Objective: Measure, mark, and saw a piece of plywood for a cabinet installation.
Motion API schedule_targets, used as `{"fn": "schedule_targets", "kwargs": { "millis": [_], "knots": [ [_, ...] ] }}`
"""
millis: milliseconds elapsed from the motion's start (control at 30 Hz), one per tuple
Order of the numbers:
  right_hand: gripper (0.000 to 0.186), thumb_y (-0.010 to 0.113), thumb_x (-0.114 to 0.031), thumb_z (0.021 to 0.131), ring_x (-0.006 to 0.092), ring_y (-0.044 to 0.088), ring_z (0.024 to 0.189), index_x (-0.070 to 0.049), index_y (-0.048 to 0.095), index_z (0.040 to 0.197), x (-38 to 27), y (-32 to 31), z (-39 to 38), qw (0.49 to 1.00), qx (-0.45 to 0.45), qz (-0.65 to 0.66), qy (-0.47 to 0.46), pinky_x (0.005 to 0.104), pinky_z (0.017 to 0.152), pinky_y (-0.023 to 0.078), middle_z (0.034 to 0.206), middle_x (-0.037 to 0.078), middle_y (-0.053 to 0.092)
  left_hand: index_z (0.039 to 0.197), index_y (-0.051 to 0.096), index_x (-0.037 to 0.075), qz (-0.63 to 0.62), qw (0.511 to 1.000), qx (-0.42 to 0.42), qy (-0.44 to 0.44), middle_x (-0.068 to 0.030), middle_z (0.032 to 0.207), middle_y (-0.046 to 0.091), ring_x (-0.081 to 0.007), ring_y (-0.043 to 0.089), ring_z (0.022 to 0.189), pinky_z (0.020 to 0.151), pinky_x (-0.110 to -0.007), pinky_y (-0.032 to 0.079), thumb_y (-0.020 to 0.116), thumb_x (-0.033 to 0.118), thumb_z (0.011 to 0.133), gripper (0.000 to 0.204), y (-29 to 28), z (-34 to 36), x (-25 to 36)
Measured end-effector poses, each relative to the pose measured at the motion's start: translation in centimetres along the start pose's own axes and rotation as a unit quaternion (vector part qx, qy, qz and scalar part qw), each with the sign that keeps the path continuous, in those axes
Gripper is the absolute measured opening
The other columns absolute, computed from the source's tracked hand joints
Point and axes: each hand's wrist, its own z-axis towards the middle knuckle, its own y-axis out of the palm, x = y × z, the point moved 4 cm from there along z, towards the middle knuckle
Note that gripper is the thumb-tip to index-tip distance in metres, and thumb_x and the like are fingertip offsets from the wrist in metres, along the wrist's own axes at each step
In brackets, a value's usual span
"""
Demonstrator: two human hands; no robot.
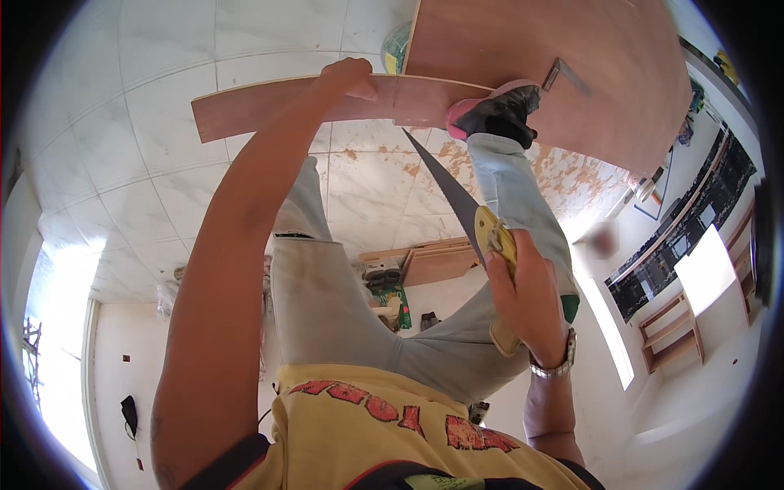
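A long, narrow reddish-brown wooden board (269, 104) stretches across the upper middle. My left hand (349, 79) is closed over its far edge. A thin line crosses the board just right of that hand; I cannot tell if it is a mark or a cut. My right hand (527, 290) grips the yellow handle of a handsaw (447, 178). The blade points up and left, its tip close to the board's near edge by the line. My black shoe (502, 113) with a pink sole presses on the board's right part.
A large wooden panel (621, 49) lies at the upper right, a small try square (563, 75) on it. Sawdust (563, 167) is scattered over the white tiled floor (171, 135). More wood pieces (437, 263) lie behind my legs. A wooden shelf frame (671, 333) stands at the right.
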Motion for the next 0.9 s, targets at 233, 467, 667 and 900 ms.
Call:
{"fn": "schedule_targets", "kwargs": {
  "millis": [233,467,667,900],
  "knots": [
    [0.039,0.06,-0.016,0.097,0.0403,0.069,0.068,0.0,0.055,0.133,1.7,8.7,7.0,0.962,0.208,0.167,-0.051,0.0473,0.062,0.053,0.082,0.023,0.071,0.128,0.069,0.002,-0.119,0.992,-0.029,0.013,-0.0221,0.133,0.065,-0.0376,0.061,0.126,0.105,-0.048,0.045,0.054,0.058,0.095,0.066,0.3,4.7,-4.1],
    [0.04,0.061,-0.018,0.097,0.0389,0.07,0.068,-0.003,0.056,0.134,2.2,12.3,9.0,0.943,0.187,0.275,0.011,0.0471,0.063,0.054,0.082,0.021,0.072,0.129,0.068,0.002,-0.091,0.993,-0.073,-0.029,-0.0216,0.138,0.063,-0.0383,0.056,0.132,0.11,-0.047,0.041,0.053,0.068,0.093,0.077,1.1,4.6,-1.2],
    [0.047,0.058,-0.033,0.103,0.0365,0.069,0.064,-0.003,0.053,0.139,1.8,12.3,9.1,0.943,0.133,0.305,-0.002,0.0447,0.059,0.052,0.075,0.018,0.07,0.128,0.069,0.002,-0.085,0.994,-0.058,-0.048,-0.0219,0.137,0.063,-0.0379,0.057,0.131,0.111,-0.045,0.041,0.057,0.066,0.092,0.075,0.7,4.2,-0.9],
    [0.056,0.049,-0.042,0.108,0.0232,0.06,0.053,-0.002,0.048,0.147,1.9,12.7,8.6,0.923,0.084,0.375,-0.016,0.0374,0.054,0.045,0.062,0.012,0.06,0.125,0.07,0.0,-0.082,0.995,-0.046,-0.018,-0.024,0.136,0.063,-0.0403,0.058,0.129,0.109,-0.046,0.043,0.058,0.061,0.095,0.069,0.2,4.3,-0.9]
  ]
}}
